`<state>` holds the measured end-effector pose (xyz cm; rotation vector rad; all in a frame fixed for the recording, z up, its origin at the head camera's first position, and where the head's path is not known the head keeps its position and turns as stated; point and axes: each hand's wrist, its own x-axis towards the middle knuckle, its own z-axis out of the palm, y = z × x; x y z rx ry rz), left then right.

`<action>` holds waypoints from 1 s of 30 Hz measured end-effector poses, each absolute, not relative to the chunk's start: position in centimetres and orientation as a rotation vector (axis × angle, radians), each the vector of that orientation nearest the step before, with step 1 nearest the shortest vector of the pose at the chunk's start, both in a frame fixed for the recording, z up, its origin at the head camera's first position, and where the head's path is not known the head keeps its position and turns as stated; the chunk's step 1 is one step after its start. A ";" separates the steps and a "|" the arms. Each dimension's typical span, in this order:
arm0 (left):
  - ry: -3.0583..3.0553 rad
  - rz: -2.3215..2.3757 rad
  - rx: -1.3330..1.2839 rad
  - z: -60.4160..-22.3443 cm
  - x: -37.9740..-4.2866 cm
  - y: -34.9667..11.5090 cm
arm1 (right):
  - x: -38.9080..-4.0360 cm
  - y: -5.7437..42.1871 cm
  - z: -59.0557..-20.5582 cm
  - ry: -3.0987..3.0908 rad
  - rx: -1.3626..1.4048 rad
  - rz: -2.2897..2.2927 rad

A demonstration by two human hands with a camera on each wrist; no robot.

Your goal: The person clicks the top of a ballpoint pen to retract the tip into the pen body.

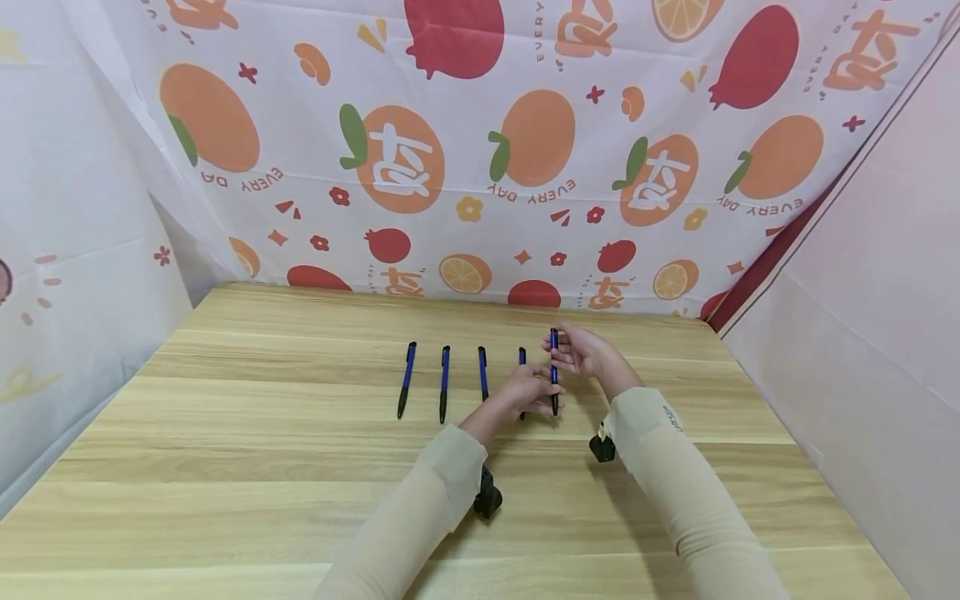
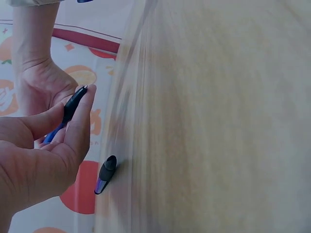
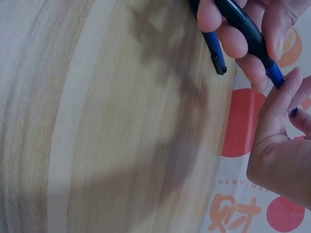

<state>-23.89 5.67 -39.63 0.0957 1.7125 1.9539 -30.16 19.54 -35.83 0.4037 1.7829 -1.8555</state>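
Observation:
A blue pen with a black grip and clip [image 1: 554, 372] is held upright between both hands in the head view. My left hand [image 1: 528, 390] pinches its black grip end between thumb and fingers, the tip [image 2: 85, 88] poking out. Higher up, my right hand [image 1: 587, 352] pinches the blue barrel near the clip end. Beneath my left hand lies a matching pen [image 1: 522, 358], its middle hidden. Three more such pens lie to the left in a row: the nearest pen [image 1: 483, 371], partly covered by my left hand, a middle pen [image 1: 445, 383] and an outermost pen [image 1: 407, 379].
The wooden table [image 1: 247, 433] carries the pens, spaced roughly parallel. A fruit-print cloth [image 1: 465, 150] hangs behind its back edge, with pale cloth walls at left [image 1: 82, 233] and right [image 1: 862, 292]. Black wrist cameras hang below the left sleeve [image 1: 453, 467] and right sleeve [image 1: 645, 425].

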 end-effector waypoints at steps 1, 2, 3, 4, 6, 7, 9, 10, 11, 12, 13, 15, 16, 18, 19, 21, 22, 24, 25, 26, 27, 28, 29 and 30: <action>1.713 1.957 0.094 -39.6 -23.9 5.7 | -30.2 19.6 -35.9 1.788 0.402 -1.853; 1.713 1.960 0.092 -39.6 -23.9 5.7 | -30.2 19.6 -35.9 1.792 0.402 -1.848; 1.712 1.963 0.091 -39.6 -23.9 5.7 | -30.6 19.9 -36.3 1.764 0.372 -1.858; 1.714 1.965 0.088 -39.6 -23.8 5.7 | -30.7 19.9 -36.4 1.774 0.378 -1.854; 1.717 1.970 0.092 -39.5 -23.7 5.8 | -30.8 20.1 -36.6 1.780 0.372 -1.851; 1.719 1.973 0.096 -39.5 -23.7 5.8 | -30.8 20.1 -36.7 1.781 0.381 -1.854; 1.722 1.980 0.099 -39.4 -23.6 5.9 | -30.7 20.0 -36.5 1.773 0.395 -1.863; 1.723 1.983 0.101 -39.4 -23.5 5.9 | -30.3 19.8 -36.1 1.796 0.428 -1.857; 1.723 1.987 0.102 -39.5 -23.5 5.9 | -30.2 19.7 -35.9 1.784 0.436 -1.866; 1.720 1.990 0.098 -39.5 -23.5 5.9 | -30.0 19.7 -35.7 1.768 0.435 -1.872; 1.725 1.995 0.097 -39.5 -23.5 6.0 | -29.8 19.6 -35.4 1.755 0.438 -1.876; 1.730 1.998 0.086 -39.5 -23.5 6.0 | -29.5 19.6 -34.9 1.731 0.432 -1.875; 1.732 2.000 0.079 -39.5 -23.5 6.0 | -29.4 19.5 -34.7 1.725 0.425 -1.869; 1.741 2.000 0.065 -39.5 -23.5 6.0 | -29.2 19.4 -34.4 1.720 0.418 -1.859; 1.748 1.999 0.060 -39.5 -23.5 6.0 | -29.2 19.4 -34.3 1.718 0.421 -1.858; 1.754 1.995 0.053 -39.4 -23.5 5.9 | -29.4 19.4 -34.4 1.709 0.437 -1.864; 1.755 1.994 0.048 -39.4 -23.5 5.9 | -29.6 19.4 -34.6 1.705 0.446 -1.870; 1.758 1.990 0.044 -39.3 -23.5 5.9 | -30.0 19.4 -34.9 1.699 0.467 -1.886; 1.757 1.991 0.043 -39.3 -23.5 5.9 | -30.1 19.5 -35.1 1.696 0.478 -1.892; 1.756 1.993 0.040 -39.2 -23.6 5.9 | -30.3 19.5 -35.3 1.695 0.485 -1.898; 1.758 1.993 0.038 -39.2 -23.6 5.9 | -30.4 19.5 -35.5 1.696 0.491 -1.903; 1.755 1.994 0.035 -39.2 -23.6 5.9 | -30.5 19.5 -35.6 1.699 0.492 -1.906; 1.757 1.996 0.036 -39.1 -23.6 5.9 | -30.6 19.5 -35.7 1.699 0.495 -1.908; 1.758 1.996 0.034 -39.1 -23.5 5.8 | -30.6 19.5 -35.7 1.700 0.495 -1.909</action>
